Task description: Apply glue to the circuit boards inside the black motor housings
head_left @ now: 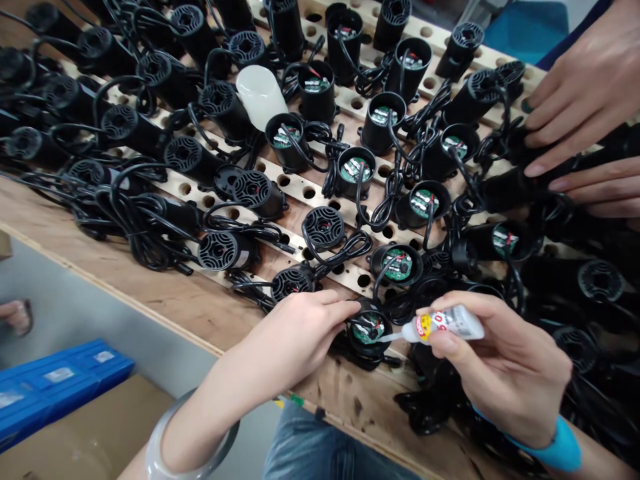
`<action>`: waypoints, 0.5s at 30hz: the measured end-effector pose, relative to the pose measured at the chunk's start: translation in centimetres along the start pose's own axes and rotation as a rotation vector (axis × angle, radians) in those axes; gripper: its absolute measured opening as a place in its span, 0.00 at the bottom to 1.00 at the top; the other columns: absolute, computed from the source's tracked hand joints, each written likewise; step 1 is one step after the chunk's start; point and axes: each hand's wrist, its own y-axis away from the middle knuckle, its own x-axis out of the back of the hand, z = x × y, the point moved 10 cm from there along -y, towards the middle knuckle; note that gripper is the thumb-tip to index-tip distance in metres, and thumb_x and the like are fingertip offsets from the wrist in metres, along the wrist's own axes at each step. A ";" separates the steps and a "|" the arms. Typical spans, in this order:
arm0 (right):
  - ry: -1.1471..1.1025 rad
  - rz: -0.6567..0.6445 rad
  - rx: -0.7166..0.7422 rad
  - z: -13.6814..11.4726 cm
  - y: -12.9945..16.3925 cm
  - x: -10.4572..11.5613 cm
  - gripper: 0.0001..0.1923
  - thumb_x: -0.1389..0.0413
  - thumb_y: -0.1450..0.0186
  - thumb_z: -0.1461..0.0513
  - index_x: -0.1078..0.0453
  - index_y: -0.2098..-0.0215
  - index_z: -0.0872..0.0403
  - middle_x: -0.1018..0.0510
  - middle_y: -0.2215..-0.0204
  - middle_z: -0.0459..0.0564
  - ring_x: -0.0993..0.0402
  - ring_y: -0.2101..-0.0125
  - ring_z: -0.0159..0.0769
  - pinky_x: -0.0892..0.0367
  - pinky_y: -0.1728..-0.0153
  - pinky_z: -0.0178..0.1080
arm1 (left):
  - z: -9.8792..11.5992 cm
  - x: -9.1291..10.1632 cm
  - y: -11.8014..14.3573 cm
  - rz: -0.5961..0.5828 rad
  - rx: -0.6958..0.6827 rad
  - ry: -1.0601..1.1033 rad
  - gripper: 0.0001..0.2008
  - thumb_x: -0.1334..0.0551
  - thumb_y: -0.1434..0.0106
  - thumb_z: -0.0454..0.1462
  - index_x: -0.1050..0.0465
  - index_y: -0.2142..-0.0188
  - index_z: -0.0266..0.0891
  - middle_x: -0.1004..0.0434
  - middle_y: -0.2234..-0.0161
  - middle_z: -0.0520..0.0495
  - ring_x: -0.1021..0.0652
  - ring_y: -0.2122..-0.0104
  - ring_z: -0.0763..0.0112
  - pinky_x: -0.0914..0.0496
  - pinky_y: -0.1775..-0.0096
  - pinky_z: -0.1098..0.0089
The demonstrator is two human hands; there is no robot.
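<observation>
Left hand [295, 327] is pinching the open black housing [369, 330] at the wooden rack's [200, 307] near edge, steadying it. Right hand [505, 360] is gripping the glue bottle [445, 325] closed-fisted, nozzle touching the circuit board inside. Over-squeezing is risking flooding components; tangled cables [150, 227] nearby could be snagging.

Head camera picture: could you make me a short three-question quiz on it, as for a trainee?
1. True or false: the right hand holds a small glue bottle.
2. What does the left hand steady?
A. a blue bin
B. a black round housing
C. a white cap
3. Where does the bottle's nozzle point?

Key:
1. True.
2. B.
3. Into the open housing, at its green circuit board. A co-worker's hand rests on other housings at top right.
</observation>
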 end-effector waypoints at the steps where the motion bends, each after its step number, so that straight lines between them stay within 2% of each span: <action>1: 0.008 -0.011 -0.003 0.0 -0.1 0.0 0.07 0.40 0.39 0.63 0.30 0.61 0.50 0.23 0.72 0.42 0.28 0.78 0.25 0.32 0.76 0.29 | 0.0 0.0 0.0 0.002 -0.001 0.000 0.18 0.48 0.36 0.26 0.30 0.50 0.39 0.24 0.60 0.48 0.23 0.63 0.70 0.30 0.61 0.71; 8: 0.022 -0.089 0.020 0.1 -0.2 -1.1 0.07 0.41 0.39 0.64 0.30 0.61 0.50 0.24 0.74 0.41 0.30 0.80 0.24 0.34 0.78 0.27 | -0.1 -0.1 0.1 -0.004 0.009 -0.003 0.17 0.48 0.35 0.27 0.30 0.50 0.39 0.25 0.60 0.48 0.23 0.64 0.70 0.30 0.62 0.71; 15: 0.066 -0.098 0.045 -0.3 -0.5 -0.7 0.05 0.41 0.38 0.63 0.30 0.63 0.51 0.25 0.75 0.41 0.30 0.81 0.24 0.35 0.80 0.28 | -0.2 -0.1 0.1 -0.014 0.021 -0.010 0.16 0.48 0.34 0.28 0.30 0.51 0.40 0.25 0.61 0.48 0.23 0.64 0.70 0.30 0.62 0.72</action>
